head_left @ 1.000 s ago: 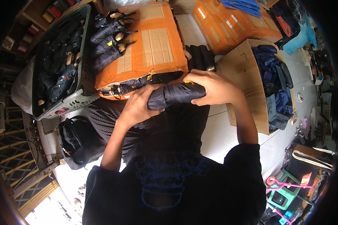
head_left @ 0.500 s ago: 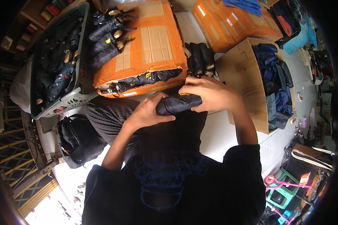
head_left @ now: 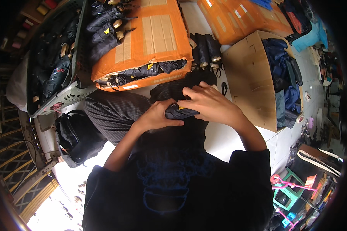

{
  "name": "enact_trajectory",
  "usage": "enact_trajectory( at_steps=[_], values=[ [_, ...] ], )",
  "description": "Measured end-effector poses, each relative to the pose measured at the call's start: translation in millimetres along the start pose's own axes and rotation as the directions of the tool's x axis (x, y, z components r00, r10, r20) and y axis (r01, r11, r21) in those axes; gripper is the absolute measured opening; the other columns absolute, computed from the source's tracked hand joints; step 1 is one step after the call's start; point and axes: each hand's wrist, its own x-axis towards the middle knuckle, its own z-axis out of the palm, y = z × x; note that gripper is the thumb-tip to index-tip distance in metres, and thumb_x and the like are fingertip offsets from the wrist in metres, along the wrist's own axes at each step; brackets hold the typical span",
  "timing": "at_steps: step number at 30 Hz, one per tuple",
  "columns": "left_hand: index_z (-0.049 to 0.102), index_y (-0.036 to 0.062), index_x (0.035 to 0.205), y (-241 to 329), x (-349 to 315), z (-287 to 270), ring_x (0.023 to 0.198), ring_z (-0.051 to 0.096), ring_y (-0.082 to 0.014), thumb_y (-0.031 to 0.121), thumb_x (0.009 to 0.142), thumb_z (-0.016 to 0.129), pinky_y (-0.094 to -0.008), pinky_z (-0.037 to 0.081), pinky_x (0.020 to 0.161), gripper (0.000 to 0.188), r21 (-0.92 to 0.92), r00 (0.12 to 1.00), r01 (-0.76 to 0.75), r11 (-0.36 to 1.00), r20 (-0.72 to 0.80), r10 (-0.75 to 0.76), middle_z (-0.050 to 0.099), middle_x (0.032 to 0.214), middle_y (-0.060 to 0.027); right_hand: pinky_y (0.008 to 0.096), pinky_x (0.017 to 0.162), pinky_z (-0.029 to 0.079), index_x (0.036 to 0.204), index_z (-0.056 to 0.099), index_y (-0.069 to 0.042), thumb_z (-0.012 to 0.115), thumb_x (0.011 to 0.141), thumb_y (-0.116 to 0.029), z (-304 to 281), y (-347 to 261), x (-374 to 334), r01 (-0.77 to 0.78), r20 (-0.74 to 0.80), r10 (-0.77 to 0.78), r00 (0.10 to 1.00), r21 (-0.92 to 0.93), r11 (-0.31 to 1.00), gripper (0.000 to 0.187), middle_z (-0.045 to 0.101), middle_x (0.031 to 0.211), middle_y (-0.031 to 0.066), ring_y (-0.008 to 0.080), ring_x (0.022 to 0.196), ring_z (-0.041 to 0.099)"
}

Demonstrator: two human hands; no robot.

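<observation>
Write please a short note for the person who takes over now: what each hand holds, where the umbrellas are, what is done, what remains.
Left hand and right hand: both grip one folded dark umbrella over the lap.
Done: folded umbrellas lie on and inside the orange box; more stand by the open cardboard box.
Left: the umbrella in hand is not yet put down; the grey basket holds more.

The folded umbrella (head_left: pixel 180 112) is showing dark matt cloth. The orange box (head_left: pixel 150 34) is looking like smooth cardboard crossed with glossy tape, the open carton (head_left: pixel 250 82) like plain matt cardboard. The basket (head_left: pixel 71 94) is looking like grey plastic.
</observation>
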Motion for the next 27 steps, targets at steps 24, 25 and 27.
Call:
enact_trajectory(
  at_steps=[24,25,27],
  values=[
    [0.064,-0.0030,0.110,-8,-1,11,0.092,0.070,-0.0359,0.039,0.065,0.086,-0.0420,0.054,0.086,0.066,0.052,0.997,0.046,0.998,0.058,-0.049,0.071,0.095,-0.0219,0.0408,0.078,0.051,0.111,0.063,-0.023,0.077,0.076,-0.014,43,-2,1,0.070,0.037,-0.076,0.996,0.142,0.987,0.039,0.052,0.101,0.0068,0.0261,0.083,0.061],
    [0.064,-0.0037,0.109,-10,-1,12,0.091,0.070,-0.0358,0.039,0.065,0.086,-0.0417,0.054,0.085,0.065,0.051,0.997,0.038,0.998,0.066,-0.041,0.071,0.094,-0.0219,0.0407,0.078,0.051,0.110,0.063,-0.023,0.077,0.076,-0.015,42,-2,1,0.073,0.045,-0.079,0.996,0.136,0.988,0.037,0.052,0.102,0.0067,0.0257,0.084,0.061],
    [0.064,-0.0048,0.108,-7,2,12,0.091,0.070,-0.0356,0.038,0.066,0.086,-0.0414,0.054,0.085,0.064,0.016,0.994,0.049,0.999,0.101,-0.050,0.071,0.094,-0.0218,0.0404,0.078,0.051,0.108,0.064,-0.022,0.078,0.076,-0.017,41,-3,3,0.080,0.057,-0.087,0.995,0.126,0.989,0.035,0.052,0.103,0.0066,0.0249,0.084,0.061]
  ],
)
